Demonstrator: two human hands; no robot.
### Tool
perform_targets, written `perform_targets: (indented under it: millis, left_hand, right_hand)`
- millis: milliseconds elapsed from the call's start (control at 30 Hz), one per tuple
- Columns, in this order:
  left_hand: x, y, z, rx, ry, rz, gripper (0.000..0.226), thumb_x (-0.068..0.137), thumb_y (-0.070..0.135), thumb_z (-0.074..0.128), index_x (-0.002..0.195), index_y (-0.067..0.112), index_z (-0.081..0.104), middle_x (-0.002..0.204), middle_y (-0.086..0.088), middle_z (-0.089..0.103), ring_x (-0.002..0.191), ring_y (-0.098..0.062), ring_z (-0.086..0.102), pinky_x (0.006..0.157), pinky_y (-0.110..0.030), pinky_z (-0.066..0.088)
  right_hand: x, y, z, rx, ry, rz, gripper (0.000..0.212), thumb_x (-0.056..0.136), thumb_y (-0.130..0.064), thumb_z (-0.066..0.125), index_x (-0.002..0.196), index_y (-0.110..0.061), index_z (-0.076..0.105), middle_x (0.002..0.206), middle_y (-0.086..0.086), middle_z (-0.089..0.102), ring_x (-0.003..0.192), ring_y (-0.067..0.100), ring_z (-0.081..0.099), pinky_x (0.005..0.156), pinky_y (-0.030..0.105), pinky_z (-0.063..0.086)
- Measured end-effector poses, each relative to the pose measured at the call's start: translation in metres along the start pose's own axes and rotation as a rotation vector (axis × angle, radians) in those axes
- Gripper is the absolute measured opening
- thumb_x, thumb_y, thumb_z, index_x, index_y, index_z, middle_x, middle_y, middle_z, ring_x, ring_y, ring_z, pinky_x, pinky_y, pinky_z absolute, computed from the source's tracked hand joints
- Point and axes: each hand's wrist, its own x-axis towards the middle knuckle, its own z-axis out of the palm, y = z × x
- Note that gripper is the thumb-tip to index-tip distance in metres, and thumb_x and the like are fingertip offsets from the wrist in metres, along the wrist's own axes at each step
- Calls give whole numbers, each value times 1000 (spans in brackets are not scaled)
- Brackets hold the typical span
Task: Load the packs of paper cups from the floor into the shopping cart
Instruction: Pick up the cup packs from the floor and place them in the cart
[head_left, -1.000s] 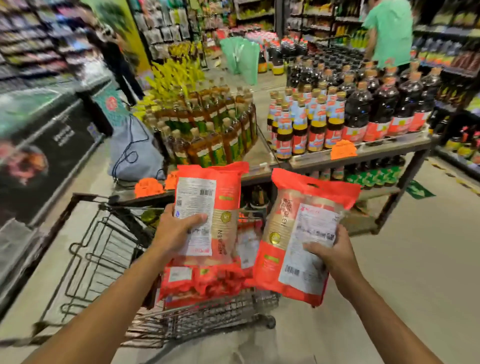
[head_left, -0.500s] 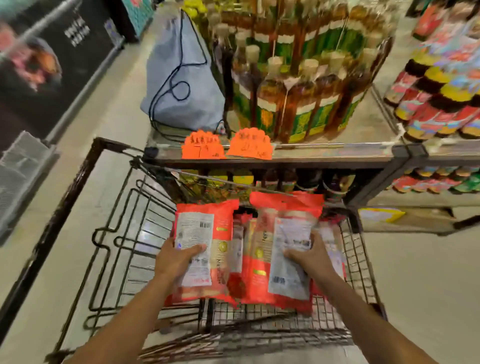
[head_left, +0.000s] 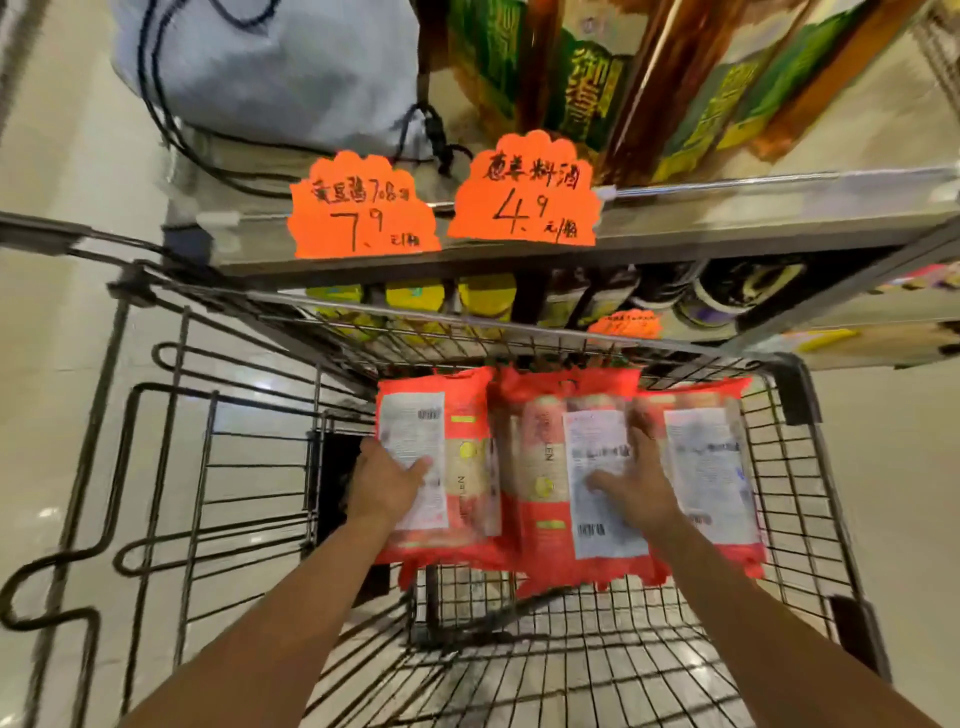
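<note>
Three red-and-clear packs of paper cups lie side by side against the far end of the wire shopping cart (head_left: 802, 499). My left hand (head_left: 382, 480) grips the left pack (head_left: 467, 462) by its left edge, thumb over the white label. My right hand (head_left: 636, 488) lies flat on the middle pack (head_left: 545, 483) with fingers spread over its label. The right pack (head_left: 711, 467) rests against the cart's right wall, untouched. Both forearms reach down into the basket.
A metal display shelf (head_left: 675, 234) with oil bottles (head_left: 587, 78) and two orange price tags (head_left: 522, 195) stands right behind the cart's front. A grey drawstring bag (head_left: 270, 67) sits on the shelf's left end. The folding child seat frame (head_left: 171, 467) lies left.
Both hands have lowered their packs from above the cart down onto the basket floor beside a third pack. My view has tilted down and closer. My right hand has flattened on its pack.
</note>
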Motion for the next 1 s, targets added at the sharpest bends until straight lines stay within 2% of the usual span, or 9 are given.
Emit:
perform_targets:
  millis: [100, 167, 300, 367, 467, 600, 700, 833, 1000]
  left_hand:
    - [-18, 10, -15, 194, 13, 149, 61, 86, 32, 74, 134, 4, 48, 134, -18, 59, 121, -38, 59, 97, -45, 51]
    - [-44, 35, -31, 339, 16, 320, 69, 91, 40, 67, 147, 7, 41, 146, -15, 51, 132, -36, 51, 106, -46, 46]
    - [-112, 102, -56, 699, 107, 756, 78, 95, 52, 55, 157, 12, 30, 164, -11, 30, 148, -34, 32, 120, -48, 29]
    - [-152, 136, -60, 833, 185, 1001, 79, 93, 56, 55, 156, 12, 35, 162, -14, 35, 147, -36, 35, 120, -50, 29]
    - [-226, 182, -51, 938, 286, 1293, 81, 89, 57, 60, 153, 11, 41, 159, -17, 42, 142, -38, 43, 116, -55, 32]
    - [-333, 218, -11, 953, 314, 1571, 82, 88, 58, 58, 153, 11, 39, 160, -17, 40, 143, -39, 41, 118, -56, 29]
    - [-422, 215, 38, 956, 263, 1790, 79, 85, 55, 62, 145, 6, 47, 148, -21, 50, 134, -41, 49, 110, -55, 38]
    - [-545, 167, 121, 942, 65, 2077, 75, 83, 54, 50, 139, 5, 54, 138, -22, 58, 123, -42, 54, 105, -54, 42]
    - [-688, 65, 210, 992, -130, 2351, 76, 87, 57, 52, 148, 13, 44, 152, -14, 49, 133, -37, 49, 111, -51, 38]
  right_hand:
    - [-24, -27, -5, -216, 49, -87, 76, 83, -16, 80, 148, -13, 41, 137, -4, 55, 125, 27, 58, 100, 46, 52]
    - [-45, -52, -13, -462, 75, -168, 88, 89, -42, 72, 159, -15, 25, 162, 9, 32, 143, 30, 41, 112, 46, 41]
    - [-108, -106, -41, -766, 239, -326, 84, 93, -70, 36, 159, -19, 23, 162, 14, 32, 149, 32, 29, 121, 49, 26]
    - [-146, -124, -64, -803, 382, -375, 83, 91, -70, 41, 157, -21, 30, 161, 13, 37, 149, 33, 31, 121, 53, 22]
    - [-209, -120, -103, -779, 615, -370, 78, 84, -65, 49, 147, -19, 48, 149, 14, 52, 139, 34, 45, 114, 55, 33]
    - [-296, -61, -158, -683, 771, -174, 80, 81, -63, 46, 145, -15, 52, 145, 21, 55, 133, 38, 52, 108, 56, 40]
    - [-375, 11, -191, -617, 852, 20, 82, 88, -65, 45, 156, -19, 34, 159, 17, 39, 146, 36, 36, 117, 55, 27]
    - [-496, 130, -206, -447, 1051, 265, 82, 94, -64, 46, 160, -22, 22, 165, 14, 27, 152, 33, 25, 121, 52, 19]
    - [-637, 265, -181, -204, 1195, 603, 83, 92, -65, 46, 160, -24, 22, 165, 11, 27, 151, 30, 26, 121, 49, 20]
